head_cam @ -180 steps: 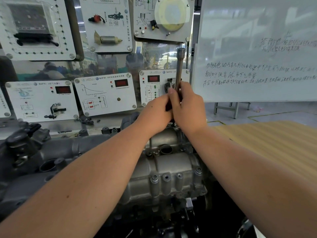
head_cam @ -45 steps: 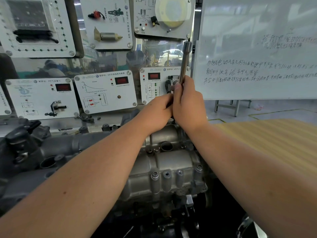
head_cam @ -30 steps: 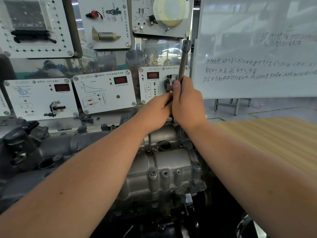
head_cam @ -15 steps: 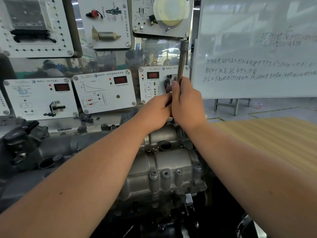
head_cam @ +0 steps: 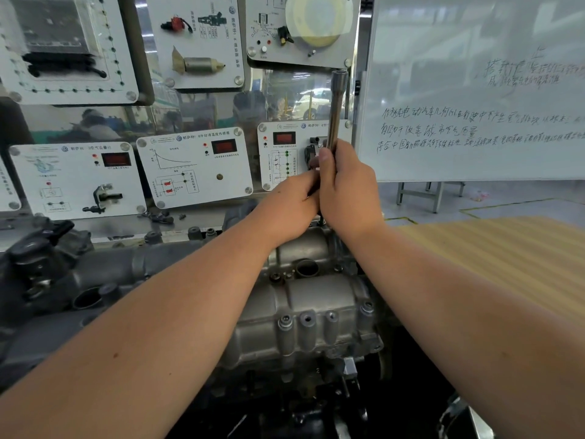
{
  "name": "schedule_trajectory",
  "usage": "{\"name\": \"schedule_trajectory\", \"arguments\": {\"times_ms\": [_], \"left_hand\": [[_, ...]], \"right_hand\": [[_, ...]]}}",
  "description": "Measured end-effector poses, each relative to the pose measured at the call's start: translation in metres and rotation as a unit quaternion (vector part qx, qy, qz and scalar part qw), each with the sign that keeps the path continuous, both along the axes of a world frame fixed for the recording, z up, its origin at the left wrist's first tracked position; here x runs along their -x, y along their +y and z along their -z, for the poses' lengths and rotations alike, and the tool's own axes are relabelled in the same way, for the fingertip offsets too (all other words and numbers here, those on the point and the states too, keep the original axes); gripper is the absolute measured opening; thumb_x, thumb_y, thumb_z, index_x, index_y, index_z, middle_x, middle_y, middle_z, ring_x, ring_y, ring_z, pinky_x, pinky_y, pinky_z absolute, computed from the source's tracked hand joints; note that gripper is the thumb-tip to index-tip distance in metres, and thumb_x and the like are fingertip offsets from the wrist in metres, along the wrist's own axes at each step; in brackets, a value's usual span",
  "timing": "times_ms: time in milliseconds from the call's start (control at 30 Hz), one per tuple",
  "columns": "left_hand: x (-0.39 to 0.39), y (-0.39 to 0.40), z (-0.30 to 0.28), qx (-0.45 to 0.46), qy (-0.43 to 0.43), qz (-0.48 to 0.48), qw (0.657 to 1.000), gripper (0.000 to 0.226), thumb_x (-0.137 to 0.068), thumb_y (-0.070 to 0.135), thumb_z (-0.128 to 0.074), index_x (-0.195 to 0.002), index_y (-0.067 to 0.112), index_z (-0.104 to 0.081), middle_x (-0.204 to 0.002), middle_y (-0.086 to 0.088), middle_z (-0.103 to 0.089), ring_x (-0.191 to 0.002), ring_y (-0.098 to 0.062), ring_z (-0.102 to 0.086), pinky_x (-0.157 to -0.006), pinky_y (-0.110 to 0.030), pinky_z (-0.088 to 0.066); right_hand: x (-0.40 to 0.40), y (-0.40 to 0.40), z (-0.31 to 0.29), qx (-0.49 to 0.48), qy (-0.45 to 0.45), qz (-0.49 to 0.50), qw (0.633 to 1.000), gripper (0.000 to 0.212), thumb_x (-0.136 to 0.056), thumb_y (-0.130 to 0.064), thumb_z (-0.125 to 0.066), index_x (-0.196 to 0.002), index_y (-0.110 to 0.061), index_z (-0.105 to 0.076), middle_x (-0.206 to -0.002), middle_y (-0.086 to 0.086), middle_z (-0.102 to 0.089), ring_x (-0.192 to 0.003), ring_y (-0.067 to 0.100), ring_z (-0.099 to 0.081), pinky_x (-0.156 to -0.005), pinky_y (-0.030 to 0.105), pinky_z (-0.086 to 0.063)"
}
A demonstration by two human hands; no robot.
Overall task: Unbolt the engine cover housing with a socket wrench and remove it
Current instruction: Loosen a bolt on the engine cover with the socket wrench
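Grey metal engine cover (head_cam: pixel 304 315) sits low in the middle, bolt towers lined along its near edge. At its far end, the left hand (head_cam: pixel 289 209) is curled low around the socket wrench (head_cam: pixel 335 112), right up against the right hand (head_cam: pixel 346 190), whose grip wraps the shaft with the thumb up top. Wrench stands nearly upright. Whiteboard (head_cam: pixel 474 99) far right, wooden desk (head_cam: pixel 506 258) below it.
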State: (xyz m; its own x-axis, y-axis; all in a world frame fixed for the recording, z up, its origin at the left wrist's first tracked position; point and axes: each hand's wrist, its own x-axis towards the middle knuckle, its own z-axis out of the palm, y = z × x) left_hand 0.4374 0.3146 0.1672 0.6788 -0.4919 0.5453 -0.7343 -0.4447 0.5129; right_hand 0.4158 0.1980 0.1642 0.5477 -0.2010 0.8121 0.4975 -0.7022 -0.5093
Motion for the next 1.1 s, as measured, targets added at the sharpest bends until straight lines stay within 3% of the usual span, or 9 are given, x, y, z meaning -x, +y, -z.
{"name": "schedule_trajectory", "arguments": {"times_ms": [200,267,367,567,700,767,933,1033,1100], "left_hand": [[-0.0026,-0.0001,-0.0026,0.016,-0.007,-0.016,1.0,0.021,-0.101,0.017,-0.053,-0.105,0.038,-0.057,-0.086,0.021,-0.064,-0.078,0.007,-0.061,-0.061,-0.005,-0.043],[-0.0029,0.0001,-0.002,0.027,-0.01,-0.013,1.0,0.025,-0.099,0.015,-0.054,-0.108,0.038,-0.055,-0.086,0.025,-0.06,-0.08,0.011,-0.058,-0.063,-0.001,-0.041],[-0.0031,0.0004,-0.0005,0.028,-0.013,-0.009,0.999,0.023,-0.102,0.018,-0.052,-0.119,0.031,-0.058,-0.092,0.023,-0.06,-0.086,0.008,-0.058,-0.07,-0.008,-0.044],[-0.0022,-0.0016,0.0009,0.0,-0.002,-0.003,1.0,0.024,-0.107,0.023,-0.046,-0.126,0.024,-0.06,-0.111,-0.001,-0.071,-0.097,-0.022,-0.069,-0.086,-0.042,-0.056],[-0.0051,-0.0007,-0.0004,0.017,-0.007,-0.01,1.0,0.026,-0.103,0.021,-0.051,-0.124,0.034,-0.059,-0.092,0.025,-0.062,-0.084,0.012,-0.061,-0.067,-0.003,-0.044],[-0.0041,-0.0005,-0.0015,0.027,-0.003,-0.012,1.0,0.026,-0.101,0.018,-0.054,-0.114,0.04,-0.055,-0.088,0.027,-0.059,-0.075,0.021,-0.056,-0.061,0.001,-0.039],[-0.0034,0.0005,-0.0003,0.032,-0.002,-0.003,0.999,0.021,-0.103,0.021,-0.051,-0.116,0.035,-0.058,-0.094,0.022,-0.064,-0.084,0.013,-0.06,-0.068,-0.006,-0.045],[0.0008,-0.0012,0.0004,0.018,0.009,0.009,1.0,0.022,-0.107,0.025,-0.046,-0.123,0.027,-0.061,-0.107,0.005,-0.071,-0.098,-0.013,-0.068,-0.087,-0.033,-0.056],[0.0002,-0.0017,-0.0001,0.012,0.003,0.009,1.0,0.018,-0.106,0.023,-0.047,-0.117,0.027,-0.062,-0.104,0.004,-0.072,-0.096,-0.018,-0.069,-0.085,-0.039,-0.056]], "right_hand": [[0.0011,0.0008,-0.0001,-0.02,0.008,-0.012,1.0,0.034,-0.105,-0.038,-0.047,-0.131,-0.016,-0.048,-0.093,0.002,-0.072,-0.081,0.021,-0.067,-0.068,0.037,-0.051],[0.0012,0.0002,0.0,-0.008,0.005,-0.01,1.0,0.028,-0.104,-0.037,-0.048,-0.124,-0.017,-0.05,-0.088,0.002,-0.07,-0.079,0.023,-0.066,-0.067,0.041,-0.053],[0.0018,0.0007,-0.0004,0.0,0.0,-0.004,1.0,0.017,-0.106,-0.033,-0.045,-0.103,-0.017,-0.05,-0.079,0.004,-0.065,-0.073,0.026,-0.062,-0.066,0.048,-0.052],[0.0013,0.0011,-0.0008,-0.014,0.007,0.003,1.0,0.026,-0.108,-0.028,-0.037,-0.102,-0.008,-0.052,-0.086,0.011,-0.069,-0.078,0.029,-0.063,-0.069,0.048,-0.052],[-0.0005,0.0007,0.0004,-0.005,0.001,0.0,1.0,0.019,-0.107,-0.033,-0.041,-0.107,-0.016,-0.05,-0.076,-0.004,-0.062,-0.066,0.015,-0.057,-0.059,0.035,-0.04],[0.0004,0.0008,-0.0002,-0.004,0.002,-0.004,1.0,0.029,-0.105,-0.037,-0.046,-0.123,-0.015,-0.051,-0.084,-0.003,-0.066,-0.073,0.018,-0.062,-0.062,0.036,-0.046],[-0.0001,0.0008,0.0005,0.014,-0.007,0.006,1.0,0.022,-0.106,-0.033,-0.042,-0.092,-0.016,-0.047,-0.071,0.0,-0.059,-0.067,0.024,-0.059,-0.061,0.046,-0.05],[-0.0017,-0.0005,0.0005,0.0,0.001,0.011,1.0,0.03,-0.108,-0.03,-0.038,-0.097,-0.008,-0.054,-0.083,0.01,-0.069,-0.075,0.029,-0.063,-0.068,0.048,-0.052],[-0.002,-0.0008,0.0005,-0.009,0.003,0.007,1.0,0.029,-0.108,-0.03,-0.037,-0.107,-0.008,-0.056,-0.09,0.01,-0.071,-0.08,0.029,-0.065,-0.07,0.046,-0.053]]}}
